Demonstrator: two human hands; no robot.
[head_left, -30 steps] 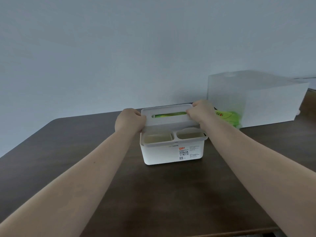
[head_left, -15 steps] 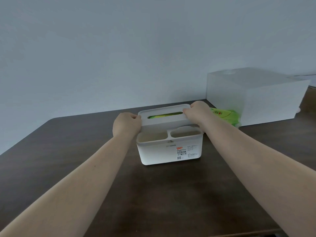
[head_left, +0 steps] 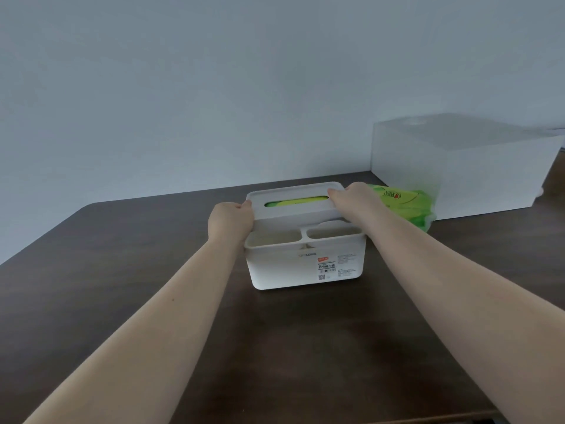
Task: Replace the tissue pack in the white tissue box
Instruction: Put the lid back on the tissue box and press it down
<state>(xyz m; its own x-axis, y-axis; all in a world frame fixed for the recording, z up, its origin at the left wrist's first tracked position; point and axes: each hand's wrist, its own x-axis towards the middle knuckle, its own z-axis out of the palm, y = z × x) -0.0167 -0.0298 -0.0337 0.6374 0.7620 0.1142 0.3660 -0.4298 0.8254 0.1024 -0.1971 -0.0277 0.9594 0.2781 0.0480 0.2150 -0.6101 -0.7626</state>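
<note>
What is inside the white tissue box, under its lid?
Through the slot of the lid, something green shows inside the white tissue box. The rest is covered by the lid.

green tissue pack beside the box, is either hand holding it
No: both the left hand and the right hand grip the ends of the white lid, while the green tissue pack lies untouched on the table.

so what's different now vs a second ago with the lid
Little changed. The lid looks slightly raised at its near edge, though the camera shifted too, so that is uncertain. The left hand and right hand still hold the lid's two ends. The white tissue box, the green pack showing through the slot, the spare green pack and the translucent bin stayed put.
</note>
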